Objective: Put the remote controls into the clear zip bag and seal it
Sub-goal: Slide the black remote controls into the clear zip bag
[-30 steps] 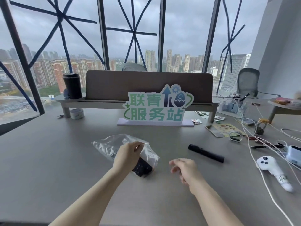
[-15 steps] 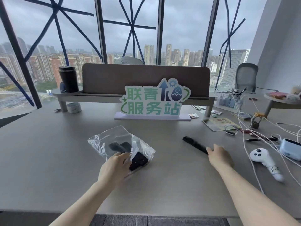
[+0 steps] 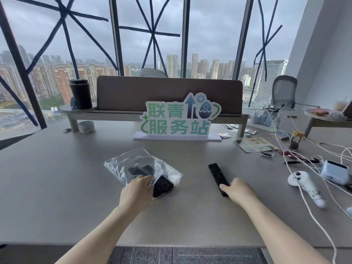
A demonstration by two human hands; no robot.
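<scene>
A clear zip bag [image 3: 133, 161] lies on the grey table [image 3: 57, 178] with black remote controls [image 3: 162, 185] inside it. My left hand [image 3: 138, 191] rests on the bag's near edge and holds it at the mouth. A long slim black remote [image 3: 218, 178] lies to the right of the bag. My right hand [image 3: 239, 191] is on the near end of that remote, fingers curled over it; whether it is lifted off the table I cannot tell.
A green and white sign [image 3: 179, 119] stands behind the bag. At the right lie a white game controller [image 3: 304, 183], white cables [image 3: 314, 155], a pale blue box [image 3: 335, 171] and small clutter. A black tumbler [image 3: 81, 93] stands on the raised shelf at back left.
My right hand has reached rightwards from the table's middle to the long remote and now has its fingers on the near end. My left hand slid back to the bag's near edge.
</scene>
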